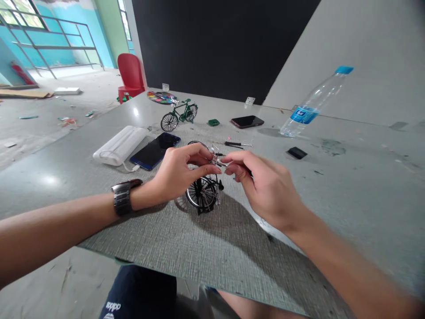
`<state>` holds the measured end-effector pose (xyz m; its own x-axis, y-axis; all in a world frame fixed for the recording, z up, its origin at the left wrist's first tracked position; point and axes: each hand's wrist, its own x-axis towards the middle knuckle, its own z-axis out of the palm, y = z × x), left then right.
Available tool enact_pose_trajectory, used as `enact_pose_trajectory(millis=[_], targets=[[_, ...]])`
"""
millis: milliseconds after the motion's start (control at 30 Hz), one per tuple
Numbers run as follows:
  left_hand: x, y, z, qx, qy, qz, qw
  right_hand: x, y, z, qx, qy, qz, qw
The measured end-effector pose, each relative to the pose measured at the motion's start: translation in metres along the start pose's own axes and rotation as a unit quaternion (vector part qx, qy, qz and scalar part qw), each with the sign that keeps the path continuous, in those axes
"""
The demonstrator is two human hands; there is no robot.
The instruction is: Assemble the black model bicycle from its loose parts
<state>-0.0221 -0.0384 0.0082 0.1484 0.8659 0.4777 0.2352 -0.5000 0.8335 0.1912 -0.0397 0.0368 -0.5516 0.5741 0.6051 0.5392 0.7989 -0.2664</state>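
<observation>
A small black model bicycle (202, 192) stands on the grey table (348, 195) in front of me. My left hand (181, 170), a watch on its wrist, pinches the bicycle's top near the handlebar with thumb and fingers closed. My right hand (262, 184) meets it from the right, fingers pinched on a small metal part (221, 161) at the same spot. What exactly sits between the right fingertips is too small to name.
A green model bicycle (179, 114) stands farther back. A dark phone (155, 150) lies cabled to a white power bank (120, 144). A screwdriver (237, 144), another phone (247, 121), a tilted water bottle (314, 104), a green box (214, 122) and a red chair (130, 77) are around.
</observation>
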Motion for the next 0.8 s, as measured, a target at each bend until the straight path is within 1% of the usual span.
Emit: enact_pose_trajectory(millis=[133,200,300,433,500,667,800], targets=[[0.0003,-0.002,-0.0003,0.0,-0.005,0.003,1.0,0.0033,0.0018,-0.0024,-0.012,-0.018,-0.025,0.999],[0.0002,-0.0025,-0.0003,-0.001,-0.007,0.006,1.0,0.0033,0.003,-0.0023,-0.024,-0.008,-0.032,0.999],[-0.0001,-0.0023,-0.0002,-0.004,-0.003,0.007,1.0,0.0014,0.0031,-0.0016,-0.02,0.008,-0.021,1.0],[0.0002,-0.0019,-0.0005,-0.007,0.0,0.004,1.0,0.0,0.0017,-0.0026,0.003,-0.003,0.005,1.0],[0.0011,-0.0021,-0.0009,-0.008,0.001,-0.001,1.0,0.0013,0.0014,-0.0035,0.001,0.0,0.008,1.0],[0.0021,-0.0033,-0.0017,-0.01,-0.001,-0.012,1.0,0.0045,0.0006,-0.0037,-0.032,0.033,-0.031,0.998],[0.0002,-0.0025,-0.0011,-0.002,-0.003,0.007,1.0,0.0023,0.0,-0.0023,-0.021,0.049,0.002,0.999]])
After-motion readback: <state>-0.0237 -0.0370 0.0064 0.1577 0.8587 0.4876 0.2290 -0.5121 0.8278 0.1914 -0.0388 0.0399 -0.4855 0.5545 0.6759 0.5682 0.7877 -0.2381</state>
